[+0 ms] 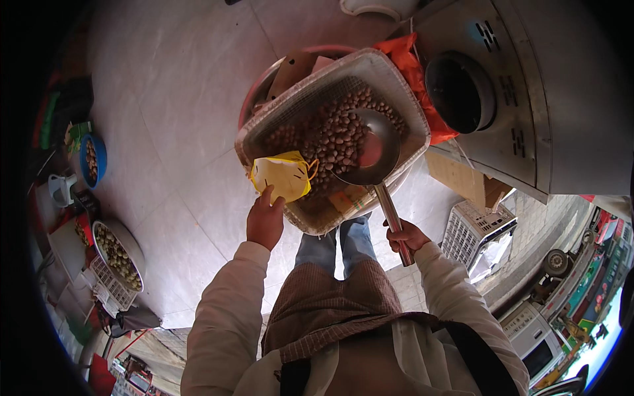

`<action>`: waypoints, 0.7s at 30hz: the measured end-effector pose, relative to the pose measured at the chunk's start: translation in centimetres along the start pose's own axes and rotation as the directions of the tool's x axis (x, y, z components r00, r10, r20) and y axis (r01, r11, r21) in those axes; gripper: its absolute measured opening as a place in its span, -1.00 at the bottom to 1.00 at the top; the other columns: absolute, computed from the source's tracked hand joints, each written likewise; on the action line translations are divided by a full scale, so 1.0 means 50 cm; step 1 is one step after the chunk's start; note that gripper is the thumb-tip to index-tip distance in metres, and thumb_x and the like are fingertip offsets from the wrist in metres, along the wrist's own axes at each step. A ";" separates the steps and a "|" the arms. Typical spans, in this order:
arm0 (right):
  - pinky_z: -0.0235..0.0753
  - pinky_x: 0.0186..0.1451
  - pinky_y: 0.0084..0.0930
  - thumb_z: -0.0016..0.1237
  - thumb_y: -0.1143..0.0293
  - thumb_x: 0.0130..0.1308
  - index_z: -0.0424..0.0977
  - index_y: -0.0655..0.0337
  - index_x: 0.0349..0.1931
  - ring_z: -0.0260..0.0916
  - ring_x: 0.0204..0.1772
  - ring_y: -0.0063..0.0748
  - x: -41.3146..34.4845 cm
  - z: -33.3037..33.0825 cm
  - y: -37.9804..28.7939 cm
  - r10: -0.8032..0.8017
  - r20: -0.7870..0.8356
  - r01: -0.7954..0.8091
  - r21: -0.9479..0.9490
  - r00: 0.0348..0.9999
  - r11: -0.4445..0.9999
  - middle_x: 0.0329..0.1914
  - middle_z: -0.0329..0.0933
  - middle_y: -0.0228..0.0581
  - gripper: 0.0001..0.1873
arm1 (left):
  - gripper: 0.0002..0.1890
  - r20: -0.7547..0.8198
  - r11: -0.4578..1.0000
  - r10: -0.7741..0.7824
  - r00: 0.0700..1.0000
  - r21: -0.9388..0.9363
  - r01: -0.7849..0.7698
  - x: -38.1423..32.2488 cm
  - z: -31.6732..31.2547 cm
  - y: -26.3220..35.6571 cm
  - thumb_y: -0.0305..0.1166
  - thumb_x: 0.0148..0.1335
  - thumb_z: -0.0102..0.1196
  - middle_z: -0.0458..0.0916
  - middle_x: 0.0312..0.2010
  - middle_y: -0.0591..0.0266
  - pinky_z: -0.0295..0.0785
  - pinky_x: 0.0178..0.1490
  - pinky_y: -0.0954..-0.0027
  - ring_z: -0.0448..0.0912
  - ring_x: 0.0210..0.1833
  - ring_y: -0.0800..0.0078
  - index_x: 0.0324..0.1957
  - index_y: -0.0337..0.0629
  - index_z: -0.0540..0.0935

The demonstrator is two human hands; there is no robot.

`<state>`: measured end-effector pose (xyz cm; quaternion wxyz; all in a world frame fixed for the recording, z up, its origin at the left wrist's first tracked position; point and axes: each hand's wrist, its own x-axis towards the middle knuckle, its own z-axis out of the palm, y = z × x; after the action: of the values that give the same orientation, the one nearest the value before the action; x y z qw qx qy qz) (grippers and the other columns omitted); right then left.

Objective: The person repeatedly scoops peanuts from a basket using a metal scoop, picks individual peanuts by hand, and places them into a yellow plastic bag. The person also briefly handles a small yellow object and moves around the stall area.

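My left hand (pixel 266 220) pinches the lower edge of a yellow paper bag (pixel 282 175) with an orange cord handle. The bag hangs over the left side of a deep rectangular basket (pixel 309 228) with a pale, worn rim. Round brown nuts, apparently chestnuts (pixel 342 138), are heaped inside the basket. My right hand (pixel 407 236) grips the metal handle of a large round steel ladle (pixel 389 148). Its wide bowl rests over the right part of the heap, with nuts at its left edge. How many nuts lie in the bowl, I cannot tell.
A steel machine with a round dark opening (pixel 458 92) stands at right, beside an orange-red bag (pixel 436 116). White plastic crates (pixel 470 232) sit below it. At left are a blue basin (pixel 101 161) and a wide metal bowl (pixel 141 252) of round goods. Vehicles stand outside at lower right.
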<state>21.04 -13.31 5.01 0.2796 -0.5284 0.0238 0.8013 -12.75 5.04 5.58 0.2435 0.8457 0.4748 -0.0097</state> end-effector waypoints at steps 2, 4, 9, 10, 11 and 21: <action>0.36 -0.52 -0.47 0.02 0.50 0.08 0.20 0.30 0.01 0.31 -0.61 -0.45 -0.039 0.007 -0.008 -0.016 -0.003 0.016 0.006 1.000 1.000 -0.54 0.36 -0.30 -0.53 | -0.80 0.008 1.000 0.021 1.000 0.014 -0.021 0.008 0.001 0.011 -0.52 0.03 0.02 0.45 -0.01 0.00 0.49 -0.11 0.19 0.52 -0.12 0.06 -0.24 -0.17 0.54; 0.37 -0.55 -0.49 0.04 0.52 0.04 0.19 0.33 0.01 0.33 -0.62 -0.44 -0.080 0.025 -0.025 -0.068 -0.032 0.066 -0.064 0.997 0.996 -0.55 0.37 -0.29 -0.50 | -0.81 0.026 0.999 0.049 0.998 0.013 -0.049 0.016 0.004 0.025 -0.50 0.02 0.02 0.47 -0.08 0.02 0.49 -0.15 0.18 0.52 -0.16 0.08 -0.26 -0.17 0.54; 0.39 -0.54 -0.53 0.03 0.60 -0.03 0.18 0.39 -0.03 0.35 -0.63 -0.45 -0.180 0.094 -0.069 -0.135 -0.101 0.108 -0.236 0.986 0.966 -0.56 0.39 -0.26 -0.50 | -0.89 0.099 0.990 0.142 0.985 0.011 -0.144 0.047 0.009 0.059 -0.46 -0.01 0.01 0.44 -0.35 0.12 0.47 -0.26 0.18 0.51 -0.29 0.15 -0.38 -0.15 0.52; 0.40 -0.53 -0.53 0.03 0.62 -0.02 0.20 0.38 -0.05 0.36 -0.61 -0.47 -0.196 0.106 -0.075 -0.145 -0.124 0.106 -0.282 0.982 0.954 -0.56 0.39 -0.27 -0.52 | -0.94 0.070 0.987 0.161 0.985 -0.001 -0.161 0.055 0.010 0.067 -0.47 -0.01 0.00 0.42 -0.40 0.14 0.46 -0.28 0.19 0.50 -0.32 0.17 -0.44 -0.17 0.51; 0.40 -0.53 -0.53 0.03 0.62 -0.02 0.20 0.37 -0.05 0.37 -0.61 -0.48 -0.206 0.116 -0.079 -0.147 -0.134 0.098 -0.315 0.980 0.944 -0.55 0.39 -0.27 -0.53 | -0.94 0.058 0.984 0.176 0.983 0.002 -0.177 0.063 0.010 0.072 -0.46 -0.01 0.00 0.42 -0.39 0.14 0.46 -0.28 0.20 0.50 -0.32 0.18 -0.44 -0.18 0.51; 0.47 -0.41 -0.40 0.08 0.44 0.02 0.26 0.35 -0.12 0.47 -0.52 -0.26 -0.214 0.163 -0.057 -0.246 -0.268 -0.004 -0.683 0.931 0.730 -0.58 0.43 -0.12 -0.58 | -0.89 0.056 0.968 0.249 0.967 0.002 -0.250 0.100 0.014 0.106 -0.49 -0.01 -0.02 0.42 -0.34 0.12 0.47 -0.21 0.24 0.49 -0.24 0.20 -0.39 -0.24 0.52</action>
<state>18.67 -12.73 18.54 0.1136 -0.7240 -0.2545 0.6309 -5.56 6.46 5.88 0.2519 0.8992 0.3576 -0.0044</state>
